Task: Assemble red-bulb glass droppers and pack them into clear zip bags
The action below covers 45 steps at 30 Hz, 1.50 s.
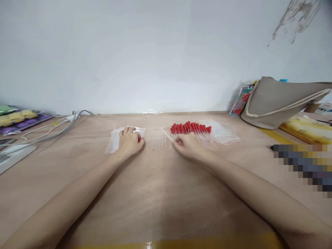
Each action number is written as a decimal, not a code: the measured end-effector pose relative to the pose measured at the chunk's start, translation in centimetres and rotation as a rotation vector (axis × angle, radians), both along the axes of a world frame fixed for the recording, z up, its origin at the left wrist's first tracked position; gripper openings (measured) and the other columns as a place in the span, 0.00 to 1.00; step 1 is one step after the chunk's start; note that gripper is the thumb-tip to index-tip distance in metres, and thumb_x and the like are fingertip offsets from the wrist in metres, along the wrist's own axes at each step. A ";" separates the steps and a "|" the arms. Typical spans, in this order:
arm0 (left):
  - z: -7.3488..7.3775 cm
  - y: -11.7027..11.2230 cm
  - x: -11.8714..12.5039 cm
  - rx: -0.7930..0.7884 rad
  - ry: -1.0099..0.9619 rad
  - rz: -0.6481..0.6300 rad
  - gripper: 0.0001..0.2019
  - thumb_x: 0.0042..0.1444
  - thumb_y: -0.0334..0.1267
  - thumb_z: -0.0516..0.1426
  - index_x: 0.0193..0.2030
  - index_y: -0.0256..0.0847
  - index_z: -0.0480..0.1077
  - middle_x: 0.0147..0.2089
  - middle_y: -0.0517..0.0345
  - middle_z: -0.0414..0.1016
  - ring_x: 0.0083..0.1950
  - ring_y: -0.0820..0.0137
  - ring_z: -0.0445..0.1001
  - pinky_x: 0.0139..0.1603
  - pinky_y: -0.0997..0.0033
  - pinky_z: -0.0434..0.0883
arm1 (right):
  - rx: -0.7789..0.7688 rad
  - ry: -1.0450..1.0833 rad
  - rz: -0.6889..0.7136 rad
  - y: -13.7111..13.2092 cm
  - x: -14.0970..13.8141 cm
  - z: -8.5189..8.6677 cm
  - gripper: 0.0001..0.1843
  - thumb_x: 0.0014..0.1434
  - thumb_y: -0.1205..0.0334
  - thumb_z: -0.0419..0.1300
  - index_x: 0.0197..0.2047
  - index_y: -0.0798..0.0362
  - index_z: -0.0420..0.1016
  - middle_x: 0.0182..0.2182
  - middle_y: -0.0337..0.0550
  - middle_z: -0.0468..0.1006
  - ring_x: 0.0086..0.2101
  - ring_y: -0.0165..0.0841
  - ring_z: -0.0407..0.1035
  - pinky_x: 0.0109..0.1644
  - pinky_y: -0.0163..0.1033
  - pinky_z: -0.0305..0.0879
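My left hand (129,141) rests over clear plastic bags (112,141), its fingers curled. A bit of red, like a rubber dropper bulb (142,139), shows at its thumb and forefinger; the rest is hidden. My right hand (188,143) pinches a thin clear glass tube (166,134) that slants up to the left. Between the hands, several clear glass tubes (157,140) lie side by side on the table. Just behind and right of my right hand is a row of droppers with red bulbs (190,127), their clear stems pointing toward me.
White sheets or flat bags (223,131) lie right of the droppers. Farther right stand a grey-beige bag (275,100) and a colourful packet (241,100), with a yellow pack (306,128) in front. Cables (64,129) and a purple-yellow pack (23,121) lie left. A wall (155,62) closes off the back.
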<state>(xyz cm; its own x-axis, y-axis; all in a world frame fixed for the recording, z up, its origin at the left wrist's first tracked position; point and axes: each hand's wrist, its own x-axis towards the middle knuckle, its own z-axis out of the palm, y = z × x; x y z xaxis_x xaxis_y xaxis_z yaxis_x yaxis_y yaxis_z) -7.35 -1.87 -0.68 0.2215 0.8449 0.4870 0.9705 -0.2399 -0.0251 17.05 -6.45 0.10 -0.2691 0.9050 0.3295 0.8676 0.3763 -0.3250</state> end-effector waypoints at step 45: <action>-1.5 -8.7 4.0 -0.516 -0.648 -0.595 0.10 0.60 0.40 0.48 0.39 0.39 0.67 0.33 0.60 0.71 0.35 0.73 0.69 0.36 0.75 0.66 | -0.166 0.425 0.361 -3.6 1.6 -3.8 0.08 0.58 0.58 0.52 0.33 0.53 0.64 0.22 0.35 0.64 0.23 0.25 0.58 0.27 0.31 0.54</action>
